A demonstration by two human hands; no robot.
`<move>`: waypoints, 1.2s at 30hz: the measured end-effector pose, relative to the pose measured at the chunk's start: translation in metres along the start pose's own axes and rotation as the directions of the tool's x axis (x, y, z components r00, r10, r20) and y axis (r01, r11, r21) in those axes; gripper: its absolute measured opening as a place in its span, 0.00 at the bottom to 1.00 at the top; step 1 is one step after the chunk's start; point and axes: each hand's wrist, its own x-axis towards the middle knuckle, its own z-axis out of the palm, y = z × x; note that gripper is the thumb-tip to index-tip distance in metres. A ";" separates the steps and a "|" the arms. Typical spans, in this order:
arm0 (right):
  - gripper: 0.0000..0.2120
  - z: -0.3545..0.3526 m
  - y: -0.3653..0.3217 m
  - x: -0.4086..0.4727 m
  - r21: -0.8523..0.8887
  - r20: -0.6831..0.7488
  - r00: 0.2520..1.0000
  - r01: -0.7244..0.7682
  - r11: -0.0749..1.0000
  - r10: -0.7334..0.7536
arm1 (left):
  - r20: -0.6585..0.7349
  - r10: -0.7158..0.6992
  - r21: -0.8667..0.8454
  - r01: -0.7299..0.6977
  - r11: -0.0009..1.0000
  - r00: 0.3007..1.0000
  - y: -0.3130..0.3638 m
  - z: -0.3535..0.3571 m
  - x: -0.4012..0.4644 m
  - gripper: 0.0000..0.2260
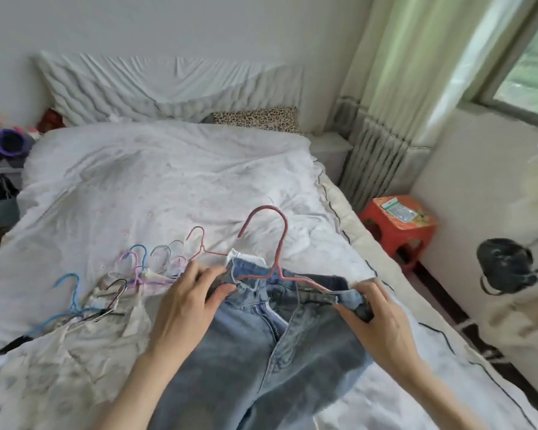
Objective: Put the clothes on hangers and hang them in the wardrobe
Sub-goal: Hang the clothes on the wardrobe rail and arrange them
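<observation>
Covering the frame, bed (168,187): white quilt, rumpled.
Jeans (261,352): at six o'clock, fly open.
Spare hangers (143,268): at nine o'clock.
Left hand (187,302): pinching waistband.
Right hand (382,318): gripping waistband corner.
Red hanger (275,262): in waistband, hook at twelve.

two bare hands are in view, the left hand (185,301) and the right hand (378,318), both on one pair of light blue denim jeans (261,352) that carries one red wire hanger (275,262). to the left on the bed lies a loose cluster of thin wire hangers (143,268) in pink, blue, lilac, grey and black, about seven or eight by their hooks, though they overlap too much for an exact count. beyond that there is one white quilt (156,187), one leopard-print pillow (258,118), one red plastic stool (398,225) and one purple round container (8,142).
</observation>
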 end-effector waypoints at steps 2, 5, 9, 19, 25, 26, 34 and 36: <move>0.16 -0.056 0.021 -0.032 -0.009 -0.089 0.994 -0.062 0.998 0.061 | -0.004 0.109 -0.054 -0.109 0.993 0.994 0.058 0.011 0.003 0.19; 0.13 -0.140 0.049 -0.076 -0.019 -0.227 0.967 -0.126 0.992 0.119 | -0.045 0.228 -0.098 -0.231 0.968 0.973 0.152 0.027 0.010 0.19; 0.19 -0.251 0.086 -0.144 -0.068 -0.374 0.904 -0.248 0.966 0.205 | -0.077 0.362 -0.208 -0.370 0.906 0.929 0.280 0.045 0.004 0.11; 0.15 -0.460 0.120 -0.357 0.047 -0.549 0.547 -0.735 0.677 0.632 | -0.222 0.670 -0.551 -0.658 0.514 0.709 0.562 0.091 -0.071 0.11; 0.07 -0.547 0.081 -0.471 0.277 -0.625 0.287 -0.787 0.551 0.726 | -0.233 0.763 -0.752 -0.610 0.252 0.603 0.700 0.095 -0.138 0.10; 0.08 -0.554 0.074 -0.487 0.291 -0.659 0.230 -0.800 0.525 0.716 | -0.231 0.783 -0.769 -0.601 0.217 0.578 0.716 0.094 -0.149 0.10; 0.11 -0.549 -0.002 -0.577 0.168 -0.865 -0.064 -0.972 0.167 0.498 | -0.067 0.949 -0.967 -0.254 0.014 0.309 0.806 0.098 -0.244 0.06; 0.12 -0.543 -0.022 -0.588 0.165 -0.872 -0.114 -0.984 0.066 0.475 | -0.097 0.968 -0.975 -0.217 -0.046 0.230 0.821 0.098 -0.262 0.06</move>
